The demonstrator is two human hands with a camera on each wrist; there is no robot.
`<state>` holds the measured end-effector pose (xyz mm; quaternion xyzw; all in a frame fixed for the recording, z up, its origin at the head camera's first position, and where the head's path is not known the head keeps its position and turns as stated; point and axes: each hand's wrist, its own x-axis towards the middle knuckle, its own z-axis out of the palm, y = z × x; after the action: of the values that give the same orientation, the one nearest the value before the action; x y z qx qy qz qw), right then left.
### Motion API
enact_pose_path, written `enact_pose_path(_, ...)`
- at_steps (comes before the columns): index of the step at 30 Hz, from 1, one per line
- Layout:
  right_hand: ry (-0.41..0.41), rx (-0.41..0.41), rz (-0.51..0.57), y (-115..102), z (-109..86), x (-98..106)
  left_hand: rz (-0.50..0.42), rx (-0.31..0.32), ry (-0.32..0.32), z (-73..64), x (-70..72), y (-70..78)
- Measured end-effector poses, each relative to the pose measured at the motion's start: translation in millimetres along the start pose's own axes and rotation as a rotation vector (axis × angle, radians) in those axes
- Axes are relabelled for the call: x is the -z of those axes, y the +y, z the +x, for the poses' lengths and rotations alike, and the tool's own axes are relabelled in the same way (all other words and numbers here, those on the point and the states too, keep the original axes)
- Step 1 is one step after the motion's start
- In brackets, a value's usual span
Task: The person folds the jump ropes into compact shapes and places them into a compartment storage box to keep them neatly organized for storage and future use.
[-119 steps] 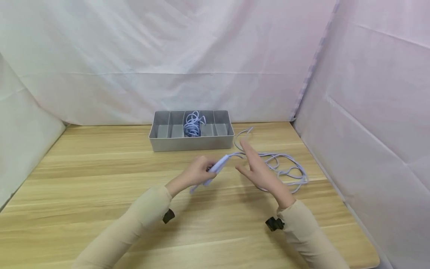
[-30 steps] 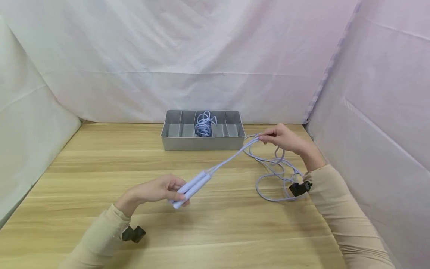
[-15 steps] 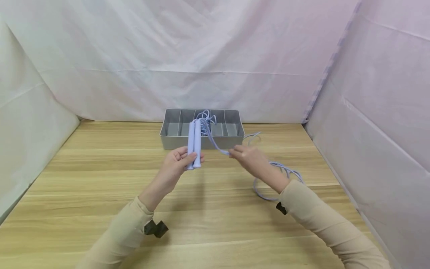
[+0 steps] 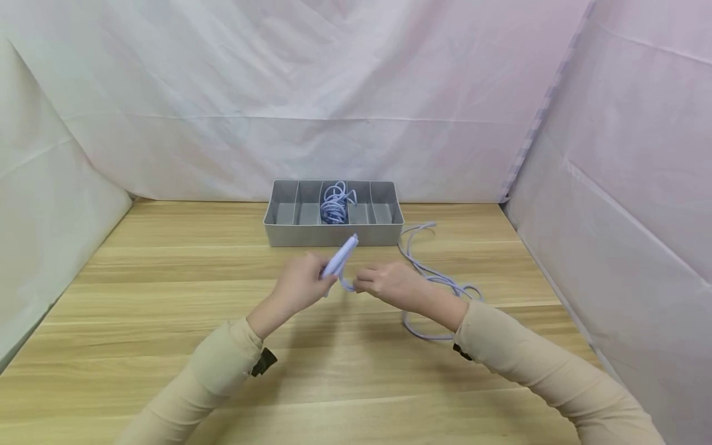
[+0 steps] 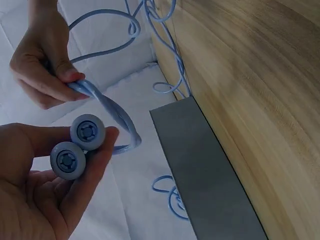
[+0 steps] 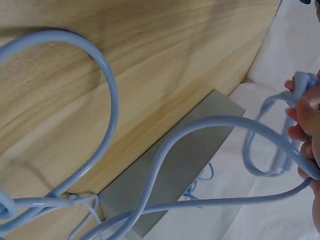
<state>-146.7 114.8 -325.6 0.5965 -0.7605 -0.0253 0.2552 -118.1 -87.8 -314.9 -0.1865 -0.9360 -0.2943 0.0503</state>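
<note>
A light blue jump rope is held off the table between both hands. My left hand (image 4: pixel 297 281) grips its two handles (image 4: pixel 340 256) side by side, tilted up to the right; their round ends (image 5: pixel 87 132) face the left wrist camera. Close beside it, my right hand (image 4: pixel 392 285) pinches the doubled cord (image 5: pixel 120 117), which bends in a short loop from the far end of the handles. In the right wrist view, more cord (image 6: pixel 111 100) trails from that hand in large curves. The rest of the cord (image 4: pixel 428 272) lies loosely on the table, partly hidden under the right forearm.
Against the back curtain stands a grey divided box (image 4: pixel 334 236). Its middle compartment holds a bundled blue cord (image 4: pixel 334 210). Pale fabric walls (image 4: pixel 623 185) border the wooden table (image 4: pixel 139 296) at the back and sides.
Earlier the left hand took up both handles and the right hand drew the cord out to the right. Now the right hand has come leftward, beside the left, and the handles have tilted rightward.
</note>
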Motion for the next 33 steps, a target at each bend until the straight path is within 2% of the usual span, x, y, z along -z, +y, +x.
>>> enact_pose_path(3, 0.055, 0.002, 0.048, -0.9, 3.2, 5.0, 0.167, -0.102, -0.029, -4.0, -2.3, 3.2)
enact_pose_path(5, 0.087, 0.008, 0.075, -0.1, 3.6, 9.6, 0.224, -0.175, -0.037, -6.2, -4.8, 3.9)
enact_pose_path(10, 0.128, -0.013, 0.185, 8.0, 1.8, 19.5, 0.257, -0.321, -0.022, -13.0, -8.0, 0.5)
enact_pose_path(14, 0.091, -0.082, 0.384, 16.5, -1.0, 22.5, 0.25, -0.449, -0.011, -19.0, -8.0, -3.8)
enact_pose_path(17, 0.063, -0.135, 0.595, 20.8, -1.4, 21.9, 0.207, -0.51, 0.003, -22.3, -9.1, -6.7)
enact_pose_path(20, 0.077, -0.183, 0.762, 23.7, -0.1, 17.3, 0.149, -0.558, 0.055, -23.7, -11.9, -8.9)
enact_pose_path(23, 0.122, -0.223, 0.889, 23.9, 1.7, 11.4, 0.098, -0.609, 0.148, -24.7, -16.5, -11.1)
enact_pose_path(26, 0.158, -0.263, 0.952, 21.2, 2.0, 3.8, 0.066, -0.651, 0.251, -26.8, -22.0, -15.8)
enact_pose_path(29, 0.159, -0.321, 1.0, 16.5, 2.2, -2.5, 0.066, -0.674, 0.341, -29.9, -27.3, -22.5)
enact_pose_path(33, 0.123, -0.404, 1.036, 10.4, 4.3, -7.4, 0.091, -0.662, 0.392, -32.3, -31.4, -27.0)
